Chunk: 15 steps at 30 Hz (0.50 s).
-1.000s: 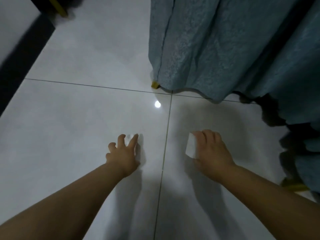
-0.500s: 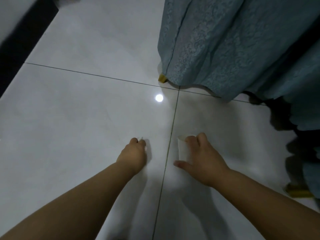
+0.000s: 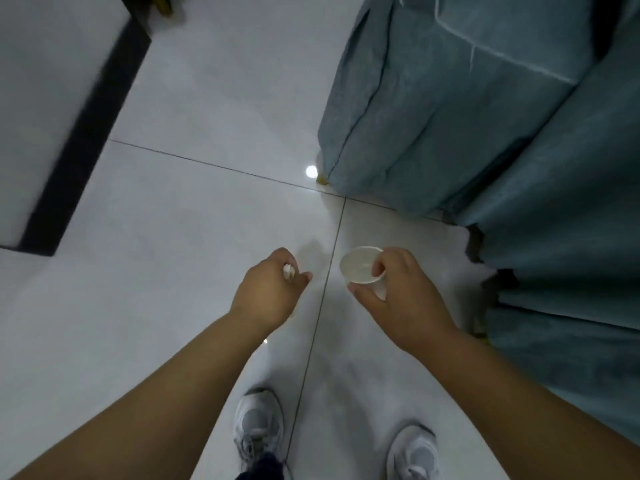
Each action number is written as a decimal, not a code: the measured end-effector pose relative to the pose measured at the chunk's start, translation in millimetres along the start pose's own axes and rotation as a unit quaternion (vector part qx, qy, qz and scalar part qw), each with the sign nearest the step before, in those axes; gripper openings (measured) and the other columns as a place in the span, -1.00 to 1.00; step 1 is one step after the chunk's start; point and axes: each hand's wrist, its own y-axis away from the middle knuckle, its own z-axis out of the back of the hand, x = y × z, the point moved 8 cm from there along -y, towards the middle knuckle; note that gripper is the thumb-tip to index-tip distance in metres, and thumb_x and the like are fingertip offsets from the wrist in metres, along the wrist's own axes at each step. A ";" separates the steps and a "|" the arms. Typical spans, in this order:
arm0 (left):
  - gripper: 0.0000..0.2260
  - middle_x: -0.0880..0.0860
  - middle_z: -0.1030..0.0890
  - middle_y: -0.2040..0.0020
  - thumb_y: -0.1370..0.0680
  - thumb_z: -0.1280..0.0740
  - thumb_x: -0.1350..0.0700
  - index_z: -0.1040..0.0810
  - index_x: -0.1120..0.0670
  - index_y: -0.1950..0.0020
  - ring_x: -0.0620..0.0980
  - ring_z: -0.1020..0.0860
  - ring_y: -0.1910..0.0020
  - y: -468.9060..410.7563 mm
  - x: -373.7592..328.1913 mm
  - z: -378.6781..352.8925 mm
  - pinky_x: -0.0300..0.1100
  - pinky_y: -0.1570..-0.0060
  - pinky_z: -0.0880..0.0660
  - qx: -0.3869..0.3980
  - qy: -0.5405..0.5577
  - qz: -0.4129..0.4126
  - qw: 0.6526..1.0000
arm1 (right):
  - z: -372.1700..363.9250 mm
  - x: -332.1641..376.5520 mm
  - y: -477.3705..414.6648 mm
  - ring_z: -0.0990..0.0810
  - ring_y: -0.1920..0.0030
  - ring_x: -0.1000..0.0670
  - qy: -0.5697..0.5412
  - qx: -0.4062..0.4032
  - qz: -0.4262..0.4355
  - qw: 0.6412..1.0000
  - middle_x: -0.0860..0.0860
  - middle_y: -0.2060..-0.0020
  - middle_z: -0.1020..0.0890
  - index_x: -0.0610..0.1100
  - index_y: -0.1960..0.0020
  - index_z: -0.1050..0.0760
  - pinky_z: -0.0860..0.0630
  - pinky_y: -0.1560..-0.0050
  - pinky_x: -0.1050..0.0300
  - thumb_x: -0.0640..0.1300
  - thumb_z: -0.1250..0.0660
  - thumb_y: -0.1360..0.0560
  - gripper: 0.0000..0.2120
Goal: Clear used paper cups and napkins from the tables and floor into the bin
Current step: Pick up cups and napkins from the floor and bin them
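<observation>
My right hand (image 3: 398,296) grips a white paper cup (image 3: 360,266) by its rim, mouth facing up toward me, held above the floor. My left hand (image 3: 270,292) is closed around a small crumpled white napkin (image 3: 288,271); only a bit of it shows between the fingers. Both hands hover over the pale tiled floor (image 3: 173,237), side by side and a short gap apart. No bin is in view.
A sofa with a blue-grey cover (image 3: 485,116) fills the right side, its skirt reaching the floor. A white wall with a dark baseboard (image 3: 83,140) runs along the left. My two grey sneakers (image 3: 258,427) stand below the hands.
Both hands have lifted off the floor, the right one bringing the cup up and turning its mouth upward, the left one closed on the napkin. The view has risen and my shoes have come into sight.
</observation>
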 end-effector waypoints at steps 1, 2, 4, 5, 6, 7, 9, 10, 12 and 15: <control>-0.86 0.04 -0.54 0.25 -0.53 -0.33 0.00 -0.41 0.01 0.13 0.03 -0.54 0.32 14.0 -11.3 19.3 -0.23 0.37 -0.44 -0.007 0.033 0.005 0.999 | 18.3 15.4 8.5 -0.43 -0.01 0.05 -0.010 -0.005 -0.007 1.000 0.08 -0.08 -0.37 -0.02 0.00 -0.31 -0.47 0.02 0.20 0.09 -0.35 -0.48 -0.72; -0.91 0.02 -0.54 0.23 -0.53 -0.33 0.04 -0.43 0.00 0.06 -0.01 -0.53 0.32 28.9 -23.2 38.7 -0.26 0.41 -0.41 -0.011 0.058 0.010 0.998 | 36.6 31.5 17.6 -0.44 0.00 0.06 -0.022 -0.008 -0.017 1.000 0.09 -0.06 -0.37 0.00 -0.02 -0.31 -0.47 0.03 0.20 0.09 -0.37 -0.46 -0.70; -0.89 -0.03 -0.55 0.24 -0.52 -0.31 0.12 -0.45 -0.01 -0.02 -0.11 -0.51 0.37 59.4 -49.3 79.1 -0.30 0.43 -0.37 -0.013 0.087 0.006 0.996 | 71.9 65.9 36.6 -0.48 0.00 0.06 -0.056 -0.011 -0.037 0.998 0.08 -0.07 -0.43 0.04 -0.05 -0.31 -0.49 0.02 0.18 0.08 -0.40 -0.44 -0.67; -0.89 -0.02 -0.57 0.23 -0.52 -0.30 0.15 -0.46 0.00 -0.02 -0.13 -0.51 0.40 74.1 -63.1 99.7 -0.30 0.42 -0.37 -0.014 0.103 -0.001 0.995 | 88.8 84.3 46.1 -0.49 -0.01 0.05 -0.072 -0.014 -0.041 0.996 0.07 -0.08 -0.45 0.05 -0.07 -0.31 -0.51 0.00 0.16 0.08 -0.41 -0.43 -0.66; -0.90 -0.01 -0.58 0.20 -0.52 -0.29 0.18 -0.47 0.01 0.00 -0.14 -0.51 0.40 88.8 -76.9 121.5 -0.29 0.41 -0.38 -0.016 0.116 -0.008 0.993 | 104.8 102.9 55.4 -0.49 -0.02 0.06 -0.086 -0.018 -0.044 0.995 0.07 -0.09 -0.46 0.06 -0.08 -0.32 -0.52 -0.03 0.14 0.07 -0.41 -0.43 -0.65; -0.90 0.01 -0.59 0.17 -0.52 -0.28 0.21 -0.48 0.02 0.02 -0.13 -0.51 0.39 102.9 -90.8 144.0 -0.30 0.41 -0.39 -0.020 0.126 -0.017 0.992 | 120.5 121.7 64.8 -0.49 -0.02 0.06 -0.097 -0.023 -0.048 0.994 0.07 -0.10 -0.46 0.07 -0.09 -0.31 -0.52 -0.05 0.12 0.07 -0.42 -0.42 -0.65; -0.89 0.02 -0.60 0.16 -0.52 -0.27 0.24 -0.49 0.03 0.04 -0.13 -0.52 0.34 129.8 -114.7 188.1 -0.41 0.47 -0.40 -0.025 0.146 -0.022 0.989 | 150.1 158.4 82.3 -0.49 -0.04 0.07 -0.115 -0.035 -0.058 0.991 0.08 -0.10 -0.46 0.09 -0.10 -0.30 -0.53 -0.08 0.10 0.08 -0.42 -0.41 -0.63; -0.89 0.01 -0.60 0.16 -0.53 -0.28 0.25 -0.50 0.05 0.03 -0.14 -0.54 0.31 142.3 -124.5 208.8 -0.46 0.50 -0.38 -0.024 0.162 -0.020 0.986 | 163.5 176.3 90.0 -0.49 -0.04 0.07 -0.124 -0.041 -0.063 0.989 0.08 -0.10 -0.46 0.10 -0.11 -0.30 -0.53 -0.09 0.10 0.08 -0.43 -0.41 -0.61; -0.89 0.04 -0.64 0.14 -0.53 -0.28 0.25 -0.52 0.06 0.03 -0.12 -0.60 0.23 162.7 -143.3 246.5 -0.46 0.47 -0.44 -0.015 0.199 -0.016 0.980 | 189.9 211.1 102.4 -0.49 -0.05 0.06 -0.152 -0.056 -0.075 0.984 0.08 -0.09 -0.45 0.09 -0.14 -0.31 -0.53 -0.08 0.10 0.07 -0.44 -0.39 -0.57; -0.89 0.08 -0.65 0.11 -0.53 -0.30 0.22 -0.54 0.01 0.05 0.00 -0.66 0.16 185.1 -173.9 299.6 -0.17 0.20 -0.62 -0.013 0.234 -0.035 0.971 | 226.2 258.8 112.2 -0.50 -0.06 0.05 -0.190 -0.091 -0.074 0.975 0.09 -0.09 -0.45 0.08 -0.17 -0.32 -0.55 -0.10 0.05 0.04 -0.47 -0.38 -0.53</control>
